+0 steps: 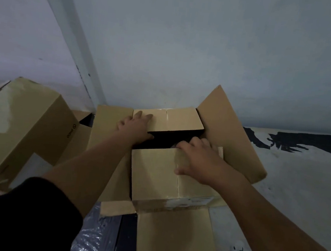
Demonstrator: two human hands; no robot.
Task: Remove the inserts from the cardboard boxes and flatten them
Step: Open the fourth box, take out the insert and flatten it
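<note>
We see the left hand (135,127) lying flat, fingers straight, on the far flap (179,118) of the open cardboard box (230,135). The right hand (199,161) grips the near flap (154,172), fingers curled over its edge into the gap, thumb on top. Between these 2 flaps the inside is black; we cannot tell what it holds. The box sits on the pale, dark-patched floor (297,178) against the wall (188,46), its smooth brown outer flaps spread wide. A 2nd box (19,127) stands just beside it, left.
</note>
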